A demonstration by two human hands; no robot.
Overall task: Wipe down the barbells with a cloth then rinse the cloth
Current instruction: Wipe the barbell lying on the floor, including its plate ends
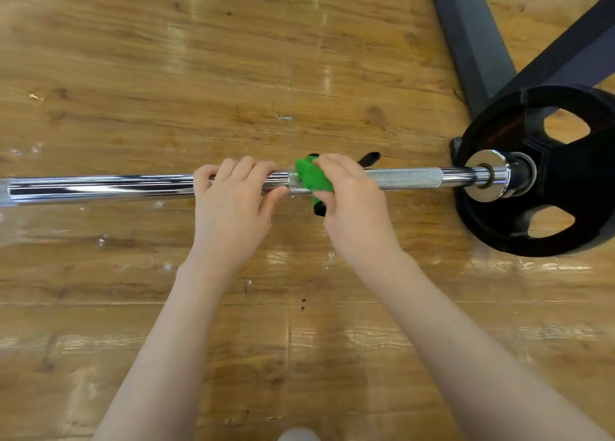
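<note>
Head view, near to far: what do you get first?

— Two bare forearms reaching away from the camera over the wooden floor (100, 74). Then the hands, both on the barbell (100, 187), which lies across the view, its long axis running left to right.

— What is each hand doing?

— The left hand (233, 204) has its fingers curled over the smooth chrome shaft, thumb underneath, grasping it. Just beside it, the right hand (352, 201) clasps a green cloth (314, 181) wrapped round the shaft, right where the knurled band begins. A black edge of the cloth shows below the bar and again beyond it.

— So which way does the wiping go?

— My judgement: along that axis. The right hand is the nearer one to the black weight plate (539, 171), with bare knurling lying between them. Sliding the cloth rightward toward the collar would cover it, while the left hand steadies the bar.

— And farther off?

— Beyond the plate, dark steel legs of a rack (472, 41) cross the floor. Rinsing is not yet done, I'd say.
</note>
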